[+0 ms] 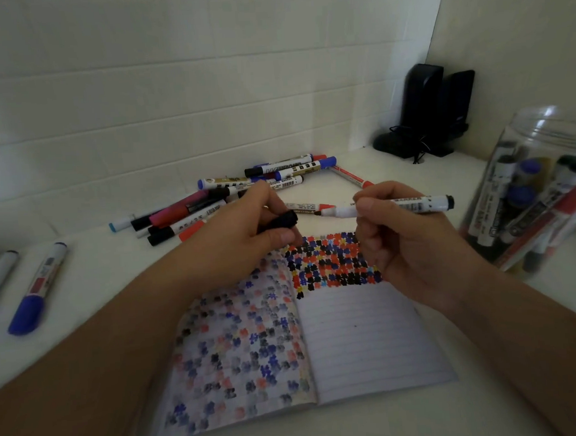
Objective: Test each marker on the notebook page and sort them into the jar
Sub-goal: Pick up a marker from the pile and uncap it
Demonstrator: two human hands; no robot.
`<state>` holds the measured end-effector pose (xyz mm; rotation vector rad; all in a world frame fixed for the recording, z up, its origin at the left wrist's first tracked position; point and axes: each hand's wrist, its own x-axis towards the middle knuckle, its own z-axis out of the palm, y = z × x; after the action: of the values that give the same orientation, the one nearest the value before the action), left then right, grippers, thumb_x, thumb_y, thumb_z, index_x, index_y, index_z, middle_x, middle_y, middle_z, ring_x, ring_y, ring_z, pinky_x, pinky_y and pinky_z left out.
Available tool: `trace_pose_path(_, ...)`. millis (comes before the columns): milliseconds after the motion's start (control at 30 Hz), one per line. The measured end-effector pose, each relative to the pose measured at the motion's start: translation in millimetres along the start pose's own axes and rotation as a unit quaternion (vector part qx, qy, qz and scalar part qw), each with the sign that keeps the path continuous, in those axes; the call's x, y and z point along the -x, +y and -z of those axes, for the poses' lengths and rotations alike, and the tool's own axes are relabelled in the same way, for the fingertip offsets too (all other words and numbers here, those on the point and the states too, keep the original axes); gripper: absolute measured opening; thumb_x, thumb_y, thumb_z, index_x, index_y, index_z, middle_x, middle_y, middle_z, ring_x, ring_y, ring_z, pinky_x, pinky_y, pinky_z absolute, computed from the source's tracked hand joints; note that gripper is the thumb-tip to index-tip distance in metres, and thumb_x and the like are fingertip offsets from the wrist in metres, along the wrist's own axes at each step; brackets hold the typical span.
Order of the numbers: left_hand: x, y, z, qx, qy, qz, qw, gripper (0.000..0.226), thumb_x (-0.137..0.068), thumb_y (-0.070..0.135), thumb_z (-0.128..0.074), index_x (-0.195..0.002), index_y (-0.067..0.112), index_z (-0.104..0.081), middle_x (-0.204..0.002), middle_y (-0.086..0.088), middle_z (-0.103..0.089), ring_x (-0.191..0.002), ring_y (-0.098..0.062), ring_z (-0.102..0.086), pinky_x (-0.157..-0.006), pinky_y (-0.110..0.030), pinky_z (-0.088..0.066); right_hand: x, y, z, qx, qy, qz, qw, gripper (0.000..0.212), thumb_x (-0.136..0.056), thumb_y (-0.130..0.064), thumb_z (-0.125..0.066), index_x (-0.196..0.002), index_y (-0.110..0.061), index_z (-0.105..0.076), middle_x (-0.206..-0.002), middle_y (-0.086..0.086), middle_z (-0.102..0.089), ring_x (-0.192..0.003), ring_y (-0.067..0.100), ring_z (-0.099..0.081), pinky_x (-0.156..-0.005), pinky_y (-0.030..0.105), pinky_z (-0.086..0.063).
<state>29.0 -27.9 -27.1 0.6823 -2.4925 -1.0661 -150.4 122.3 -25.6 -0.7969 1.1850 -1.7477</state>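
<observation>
Notebook [365, 341] lies open flat on our white counter [326, 427], top of its right page packed with black, red and blue blotches. Clear jar [534, 182] off to the right already holds a bunch of markers. Loose pile of markers [231, 194] sits behind. Our right hand [399, 241] grips an uncapped marker [390, 206] above the page, and our left hand [243, 227] pinches its black cap [281, 221].

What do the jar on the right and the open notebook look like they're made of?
Jar: clear and glossy, with bright highlights and the markers inside showing through; likely plastic, though glass can't be ruled out. Notebook: matte ruled paper, thin enough that ink marks bleed through faintly on the left page.
</observation>
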Motion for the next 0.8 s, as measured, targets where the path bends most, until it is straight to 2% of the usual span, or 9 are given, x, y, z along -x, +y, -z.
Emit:
trace_pose_path(100,2.1,3.0,-3.1,-0.009,0.002,-0.021,1.000,0.014,-0.101,0.030,-0.059,-0.103,0.038,-0.048,-0.109,0.016,-0.073,-0.102,0.003,-0.067,-0.089,-0.030,-0.054,-0.3,1.1,0.2,-0.042,0.010,-0.026,0.999,0.019,-0.096,-0.013,-0.052,-0.094,-0.006,-0.070,-0.066,0.007,-0.059,-0.055,0.013,-0.052,-0.046,0.020,-0.047)
trace_pose_path(167,3.2,6.7,-5.4,-0.003,0.003,-0.034,0.999,0.014,-0.100,0.029,-0.059,-0.103,0.037,-0.048,-0.106,0.016,-0.074,-0.100,0.005,-0.067,-0.085,-0.024,-0.052,0.4,1.1,1.0,-0.058,-0.001,-0.042,0.997,0.030,-0.095,-0.019,-0.046,-0.095,-0.004,-0.073,-0.069,0.008,-0.060,-0.058,0.013,-0.053,-0.048,0.021,-0.048)
trace_pose_path(267,3.6,9.5,-6.8,-0.006,0.004,-0.045,0.999,0.012,-0.099,0.028,-0.059,-0.103,0.033,-0.049,-0.104,0.016,-0.073,-0.099,0.006,-0.067,-0.084,-0.020,-0.053,0.0,1.1,1.7,-0.067,-0.014,-0.057,0.996,0.037,-0.087,-0.027,-0.049,-0.091,-0.006,-0.080,-0.074,0.010,-0.063,-0.063,0.013,-0.057,-0.054,0.021,-0.052)
trace_pose_path(333,3.0,10.2,-7.5,-0.014,0.005,-0.050,0.999,0.013,-0.099,0.029,-0.059,-0.103,0.035,-0.049,-0.105,0.016,-0.072,-0.098,0.005,-0.068,-0.086,-0.024,-0.055,-0.7,2.1,2.1,-0.050,-0.025,-0.059,0.997,0.038,-0.088,-0.027,-0.050,-0.093,-0.006,-0.081,-0.077,0.012,-0.065,-0.066,0.015,-0.058,-0.058,0.023,-0.052)
trace_pose_path(467,3.3,9.1,-9.4,-0.007,0.016,-0.065,0.998,0.008,-0.101,0.030,-0.056,-0.104,0.035,-0.050,-0.100,0.014,-0.071,-0.095,-0.001,-0.068,-0.088,-0.032,-0.058,-2.1,6.5,-1.1,0.031,-0.023,-0.048,0.998,0.039,-0.103,-0.023,-0.040,-0.101,-0.010,-0.077,-0.079,0.014,-0.068,-0.065,0.019,-0.058,-0.057,0.027,-0.050)
trace_pose_path(633,5.8,9.8,-19.2,0.035,0.042,-0.077,0.996,0.006,-0.107,0.027,-0.044,-0.103,0.030,-0.048,-0.083,0.003,-0.057,-0.073,-0.008,-0.051,-0.070,-0.036,-0.051,0.8,10.2,-14.7,0.025,-0.018,-0.008,0.999,0.027,-0.105,-0.017,-0.043,-0.085,-0.014,-0.060,-0.075,0.018,-0.066,-0.059,0.022,-0.059,-0.053,0.029,-0.050)
trace_pose_path(800,6.4,15.0,-24.6,0.029,0.071,-0.077,0.994,0.010,-0.107,0.024,-0.043,-0.101,0.031,-0.047,-0.084,0.003,-0.055,-0.070,-0.004,-0.048,-0.067,-0.033,-0.049,-0.4,12.3,-21.4,-0.023,-0.013,0.017,1.000,0.043,-0.104,-0.010,-0.042,-0.068,-0.020,-0.065,-0.070,0.019,-0.065,-0.059,0.023,-0.059,-0.053,0.028,-0.048)
